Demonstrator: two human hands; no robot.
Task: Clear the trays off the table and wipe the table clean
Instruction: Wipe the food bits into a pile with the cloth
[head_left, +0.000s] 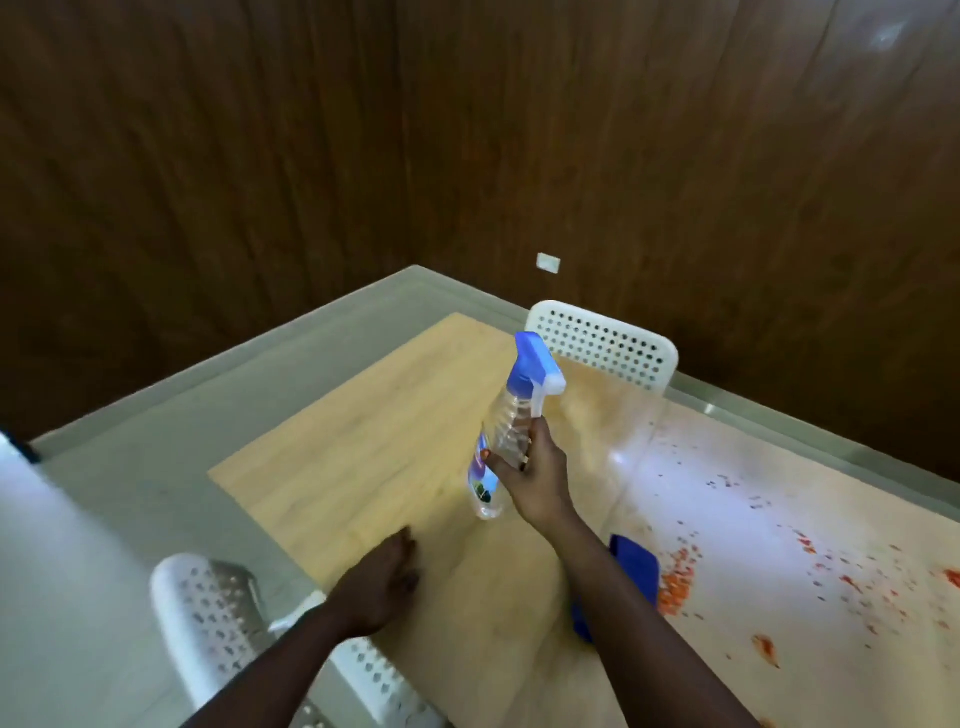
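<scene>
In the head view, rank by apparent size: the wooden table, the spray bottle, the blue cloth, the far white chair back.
1. Light wooden table.
2-3. Clear blue-topped spray bottle and white perforated chair back: similar.
4. Blue cloth, partly hidden.

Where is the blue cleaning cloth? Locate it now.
In the head view, the blue cleaning cloth lies on the wooden table, partly hidden under the right forearm, just left of the orange crumbs.

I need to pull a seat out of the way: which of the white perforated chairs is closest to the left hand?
The chair at the table's near side, beside the left hand; the other chair stands at the far side, beyond the spray bottle.
</scene>
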